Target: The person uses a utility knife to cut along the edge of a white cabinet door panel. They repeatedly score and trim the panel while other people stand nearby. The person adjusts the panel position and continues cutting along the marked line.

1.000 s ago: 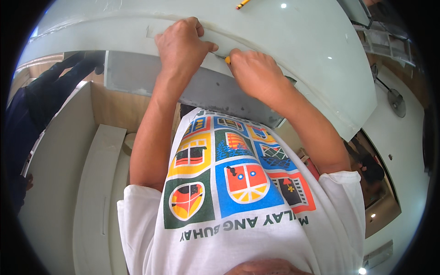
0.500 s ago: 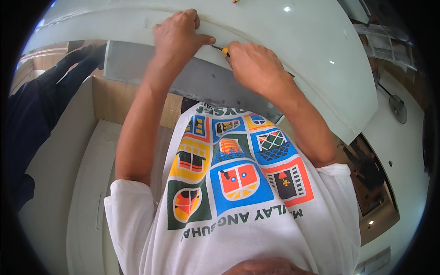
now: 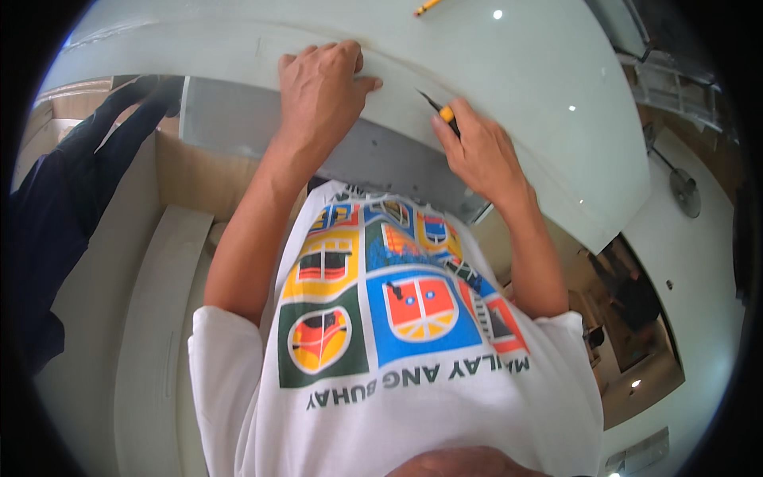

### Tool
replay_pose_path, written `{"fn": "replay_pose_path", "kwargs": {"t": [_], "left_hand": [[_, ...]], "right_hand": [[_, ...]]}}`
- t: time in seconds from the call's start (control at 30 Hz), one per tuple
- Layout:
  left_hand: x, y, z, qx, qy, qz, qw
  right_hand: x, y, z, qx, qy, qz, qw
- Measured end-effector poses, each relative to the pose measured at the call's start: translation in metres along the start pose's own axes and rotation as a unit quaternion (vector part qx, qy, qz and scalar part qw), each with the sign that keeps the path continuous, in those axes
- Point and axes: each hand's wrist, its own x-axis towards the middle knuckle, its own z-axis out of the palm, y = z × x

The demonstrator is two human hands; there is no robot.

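Note:
My left hand lies flat with fingers spread on a long pale strip that rests on a white board. My right hand is closed around a yellow and black utility knife. The knife's dark tip points at the strip's near edge, just right of my left thumb. Below the board's edge a grey panel shows under my left forearm.
A yellow pencil lies on the board at the far edge. A person in dark blue clothing stands at the left, an arm reaching toward the grey panel. Pale boards lie on the floor at lower left.
My right hand has slid to the right along the strip's edge with the knife, away from my left hand. The left hand stays pressed on the strip.

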Motion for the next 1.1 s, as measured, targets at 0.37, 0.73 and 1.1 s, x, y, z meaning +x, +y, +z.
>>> {"fn": "replay_pose_path", "kwargs": {"t": [0.37,0.73,1.1], "left_hand": [[0.012,-0.007,-0.013,-0.023,-0.081,-0.015,0.996],[0.017,-0.002,-0.013,-0.019,-0.077,-0.021,0.997],[0.012,0.003,-0.005,-0.009,-0.077,-0.039,0.996]], "right_hand": [[0.014,-0.014,0.02,-0.06,-0.034,-0.062,0.996],[0.016,-0.018,0.016,-0.07,-0.034,-0.058,0.995],[0.017,-0.02,0.012,-0.072,-0.063,-0.048,0.994]]}}
